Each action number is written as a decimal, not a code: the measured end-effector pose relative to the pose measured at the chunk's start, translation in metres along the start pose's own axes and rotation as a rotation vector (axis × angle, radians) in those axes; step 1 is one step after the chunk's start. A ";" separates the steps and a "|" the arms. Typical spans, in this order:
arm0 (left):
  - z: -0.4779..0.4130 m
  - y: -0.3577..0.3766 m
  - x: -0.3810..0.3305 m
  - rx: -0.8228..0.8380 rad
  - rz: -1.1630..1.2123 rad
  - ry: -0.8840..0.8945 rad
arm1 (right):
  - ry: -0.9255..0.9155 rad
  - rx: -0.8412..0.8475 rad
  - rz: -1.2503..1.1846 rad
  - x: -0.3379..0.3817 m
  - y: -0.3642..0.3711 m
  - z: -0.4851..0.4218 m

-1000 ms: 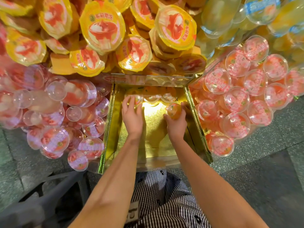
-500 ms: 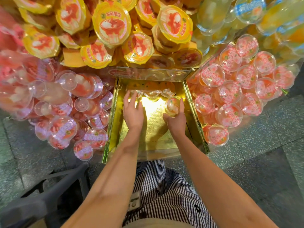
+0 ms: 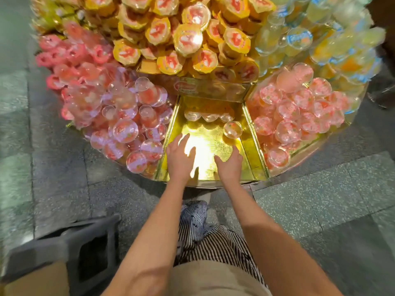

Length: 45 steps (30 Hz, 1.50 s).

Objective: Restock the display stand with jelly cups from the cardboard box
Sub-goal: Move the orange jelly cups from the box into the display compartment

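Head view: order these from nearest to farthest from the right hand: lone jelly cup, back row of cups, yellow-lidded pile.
From the right hand:
1. Lone jelly cup, just ahead of it.
2. Back row of cups, farther in, centre.
3. Yellow-lidded pile, top of view.

The lower left corner cuts off the cardboard box (image 3: 30,283), the top edge cuts the display stand (image 3: 170,124), and lid print on the jelly cups (image 3: 286,131) is unreadably blurred.
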<state>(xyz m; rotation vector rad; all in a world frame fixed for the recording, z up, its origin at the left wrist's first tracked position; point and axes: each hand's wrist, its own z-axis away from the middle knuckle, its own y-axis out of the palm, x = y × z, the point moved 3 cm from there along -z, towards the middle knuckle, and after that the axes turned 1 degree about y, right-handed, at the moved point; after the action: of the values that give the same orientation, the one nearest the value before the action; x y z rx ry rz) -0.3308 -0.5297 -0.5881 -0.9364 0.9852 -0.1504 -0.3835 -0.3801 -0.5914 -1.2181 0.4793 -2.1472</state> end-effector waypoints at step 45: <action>0.545 -0.344 0.550 -0.909 0.390 -1.071 | -0.923 0.808 0.834 -0.014 0.470 0.626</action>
<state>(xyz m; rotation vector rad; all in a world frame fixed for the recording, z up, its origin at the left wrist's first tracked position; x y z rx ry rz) 0.5016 -0.6863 -0.5749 -1.3663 0.1509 1.1140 0.3170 -0.7265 -0.5533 -1.0771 -0.2591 -0.7666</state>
